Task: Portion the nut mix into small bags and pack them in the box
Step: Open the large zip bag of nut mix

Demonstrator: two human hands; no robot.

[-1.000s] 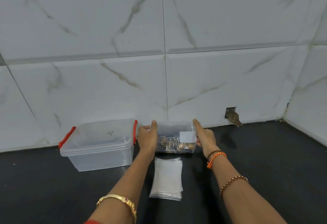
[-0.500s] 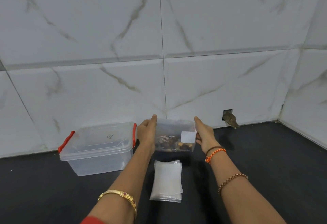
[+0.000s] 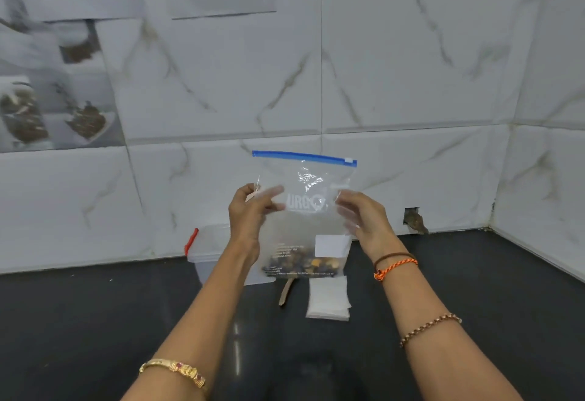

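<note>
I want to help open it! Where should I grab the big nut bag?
Pinch the zip bag just under its blue zipper strip, coming from the two sides. It hangs upright with the nut mix low, so the top is flat, empty plastic.

Even, rather cool indoor light fills the view; soft glare streaks lie on the dark countertop [image 3: 95, 337]. Motion blur smears the papers on the wall [image 3: 63, 68] at left, and wide-angle bending curves the tile lines at the edges
</note>
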